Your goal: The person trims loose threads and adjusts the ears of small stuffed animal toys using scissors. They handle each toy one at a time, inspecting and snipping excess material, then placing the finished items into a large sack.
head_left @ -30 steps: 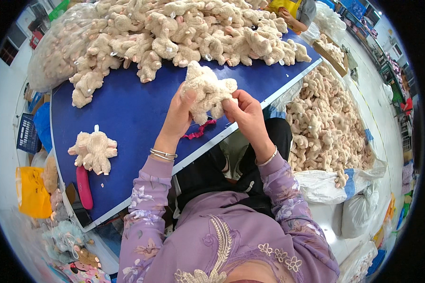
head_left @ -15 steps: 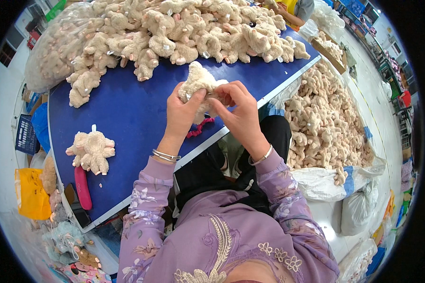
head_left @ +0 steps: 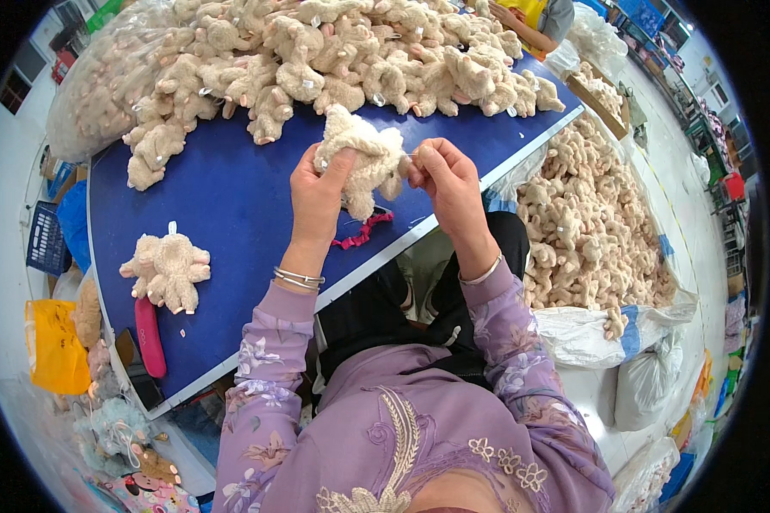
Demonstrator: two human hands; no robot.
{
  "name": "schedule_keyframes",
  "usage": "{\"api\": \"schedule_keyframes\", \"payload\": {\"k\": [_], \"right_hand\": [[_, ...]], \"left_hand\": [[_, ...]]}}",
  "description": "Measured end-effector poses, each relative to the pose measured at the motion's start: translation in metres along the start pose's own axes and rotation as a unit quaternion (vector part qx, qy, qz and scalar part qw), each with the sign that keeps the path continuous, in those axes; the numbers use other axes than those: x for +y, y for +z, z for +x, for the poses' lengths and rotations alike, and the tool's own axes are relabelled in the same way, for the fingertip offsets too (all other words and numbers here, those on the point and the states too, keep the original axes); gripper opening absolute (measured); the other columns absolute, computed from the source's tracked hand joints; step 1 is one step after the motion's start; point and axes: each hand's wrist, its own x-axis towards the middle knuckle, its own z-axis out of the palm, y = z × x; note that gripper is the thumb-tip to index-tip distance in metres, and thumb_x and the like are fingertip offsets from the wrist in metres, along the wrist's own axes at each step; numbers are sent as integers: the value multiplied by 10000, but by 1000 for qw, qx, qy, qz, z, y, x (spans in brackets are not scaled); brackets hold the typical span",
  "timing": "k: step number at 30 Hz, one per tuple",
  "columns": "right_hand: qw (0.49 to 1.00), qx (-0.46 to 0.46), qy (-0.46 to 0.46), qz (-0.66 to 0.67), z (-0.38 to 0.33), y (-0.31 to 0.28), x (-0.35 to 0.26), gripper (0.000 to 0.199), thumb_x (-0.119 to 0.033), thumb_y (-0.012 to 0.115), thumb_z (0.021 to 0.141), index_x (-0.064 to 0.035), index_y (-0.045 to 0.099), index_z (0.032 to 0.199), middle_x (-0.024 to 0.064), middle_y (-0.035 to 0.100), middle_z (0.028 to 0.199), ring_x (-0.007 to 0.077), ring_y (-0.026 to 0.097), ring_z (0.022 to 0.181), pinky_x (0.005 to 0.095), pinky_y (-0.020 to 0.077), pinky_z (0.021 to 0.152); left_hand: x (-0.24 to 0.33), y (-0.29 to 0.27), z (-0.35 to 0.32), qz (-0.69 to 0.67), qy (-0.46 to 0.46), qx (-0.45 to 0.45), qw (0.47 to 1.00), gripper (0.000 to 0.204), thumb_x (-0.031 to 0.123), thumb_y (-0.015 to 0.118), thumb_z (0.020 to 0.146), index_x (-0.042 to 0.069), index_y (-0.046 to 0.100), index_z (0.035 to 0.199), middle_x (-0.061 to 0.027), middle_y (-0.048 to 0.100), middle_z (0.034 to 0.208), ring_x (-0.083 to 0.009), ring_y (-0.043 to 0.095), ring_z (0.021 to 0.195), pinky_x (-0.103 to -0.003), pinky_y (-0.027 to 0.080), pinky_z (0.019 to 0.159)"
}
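Note:
Above the table's near edge, my left hand (head_left: 318,192) grips a cream plush toy (head_left: 359,158), thumb pressed into its fleece. My right hand (head_left: 447,179) is at the toy's right side with thumb and fingers pinched together. A thin pale, thread-like line shows between those fingertips and the plush; whether a needle is there is too small to tell. Below the toy, a ruffled magenta band (head_left: 364,232) lies on the blue table (head_left: 239,197). Other cream plush toys (head_left: 173,269) lie at the table's left, touching a long magenta case (head_left: 150,342).
A large heap of plush toys (head_left: 299,64) covers the table's far side, beside a filled clear bag (head_left: 94,103). To the right, an open white sack (head_left: 573,333) holds many more. Another person's arm (head_left: 526,32) shows at the far edge. A yellow bag (head_left: 56,346) hangs at left.
My right hand has drawn away from the toy to the right, and the thin line now shows between them. My left hand has shifted slightly left, with the toy turned a little.

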Motion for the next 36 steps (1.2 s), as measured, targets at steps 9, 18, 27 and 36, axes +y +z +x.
{"api": "schedule_keyframes", "payload": {"k": [9,18,27,36], "right_hand": [[871,-13,-38,-489,6,7,32,296,-262,588,863,22,633,794,189,607,761,321,618,742,424,488,707],[741,-173,-50,-647,-5,32,41,208,-122,634,744,9,589,899,196,599,856,382,577,837,460,488,730],[907,38,-64,-416,-9,-6,-2,186,-115,624,833,13,495,871,169,566,706,262,562,639,356,453,601],[940,-60,-29,-336,-38,21,-29,217,-106,693,861,45,617,998,-9,616,781,34,517,689,199,423,591]], "left_hand": [[12,-3,2,-46,22,50,997,187,161,668,891,16,617,997,-19,643,906,-55,590,750,-219,496,655],[16,-6,3,-4,60,72,996,193,198,695,873,28,623,927,0,634,864,-41,574,732,-214,487,629],[16,-3,2,7,60,59,996,194,205,682,879,24,633,931,9,626,857,-31,555,729,-210,473,627],[15,2,-1,17,51,65,996,201,198,671,882,14,630,951,-12,641,880,-50,581,739,-217,486,636]]}}
